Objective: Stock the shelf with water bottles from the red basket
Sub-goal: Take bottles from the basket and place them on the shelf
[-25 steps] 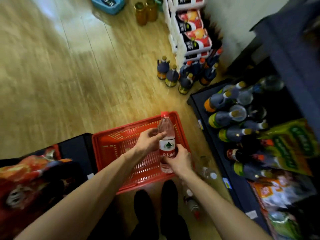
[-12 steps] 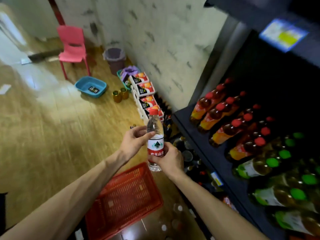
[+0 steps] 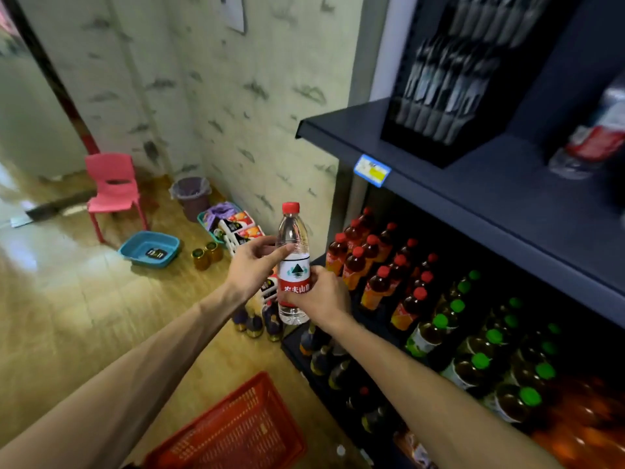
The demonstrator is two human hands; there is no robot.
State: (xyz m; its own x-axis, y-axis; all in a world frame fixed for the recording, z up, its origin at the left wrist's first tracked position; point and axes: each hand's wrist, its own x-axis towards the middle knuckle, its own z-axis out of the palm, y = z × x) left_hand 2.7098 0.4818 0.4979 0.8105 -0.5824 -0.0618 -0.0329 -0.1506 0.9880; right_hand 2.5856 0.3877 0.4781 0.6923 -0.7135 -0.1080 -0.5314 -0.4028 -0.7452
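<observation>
Head view: red basket (image 3: 236, 431) empty, water bottle (image 3: 293, 265) in both hands.

The water bottle (image 3: 293, 265) is clear, glossy plastic with a smooth red cap and a shiny printed label. The red basket (image 3: 236, 431) is hard plastic moulded in a fine lattice. The shelf (image 3: 473, 184) looks like matt dark painted metal, though the blur leaves that unsure. The floor (image 3: 84, 299) is pale wood-look boarding with a polished sheen. The chair (image 3: 113, 191) and blue basin (image 3: 150, 248) are smooth plastic. The wall (image 3: 236, 96) is matt and mottled.
</observation>
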